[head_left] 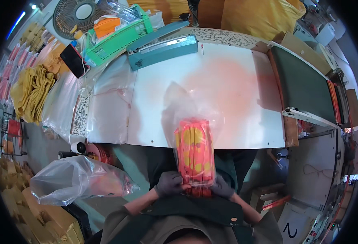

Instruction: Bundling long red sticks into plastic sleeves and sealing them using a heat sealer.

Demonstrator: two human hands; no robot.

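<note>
Looks like the red packets (195, 152) are mostly inside the clear bag (197, 111), left hand (169, 184) holding its near end, can't tell right hand's (222, 188) grip or if it's sealed.

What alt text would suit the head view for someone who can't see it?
The gloved left hand and right hand hold the near end of a clear plastic bag of red-and-yellow packets, its far end over a white tabletop. Farther back are a long teal device and a green crate; a dark green panel lies at the right.
</note>
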